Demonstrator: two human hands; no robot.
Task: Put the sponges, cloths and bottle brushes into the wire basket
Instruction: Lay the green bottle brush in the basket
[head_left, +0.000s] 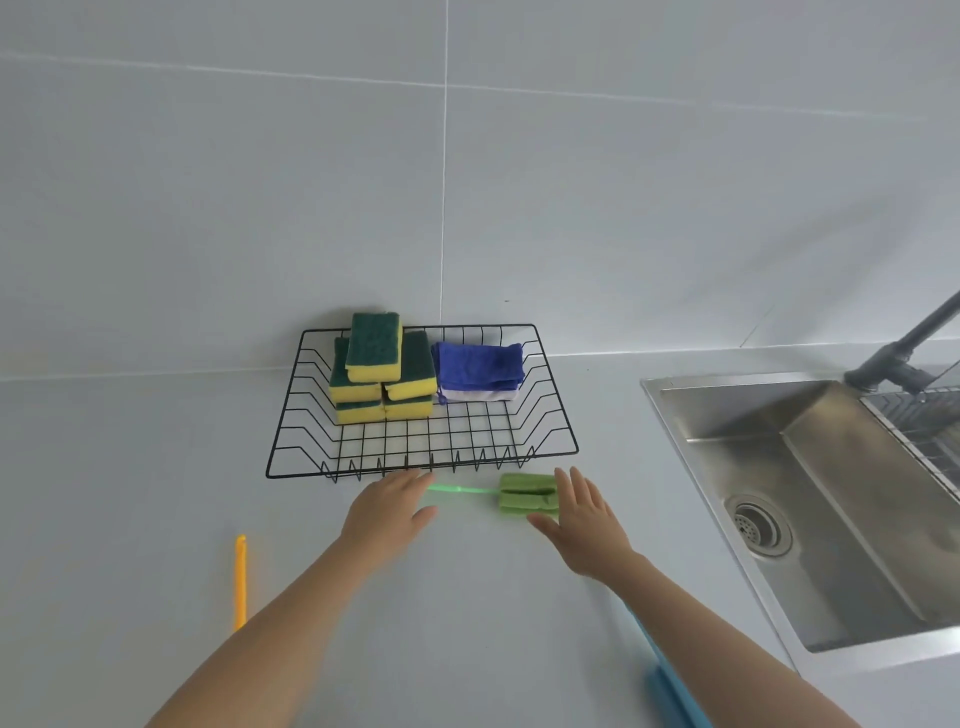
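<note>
A black wire basket (550, 410) stands on the grey counter against the wall. In its back left lies a pile of several yellow-and-green sponges (382, 366); folded blue cloths (480, 371) lie to their right. Just in front of the basket a green bottle brush (524, 491) lies flat, sponge head to the right, thin handle to the left. My left hand (387, 512) covers the handle's end, fingers spread. My right hand (582, 514) rests, fingers apart, at the right side of the brush head. Neither hand is closed around the brush.
An orange brush handle (240, 582) lies on the counter at the lower left. A blue brush (670, 680) lies under my right forearm. A steel sink (831, 499) with a dark tap (904, 348) fills the right side.
</note>
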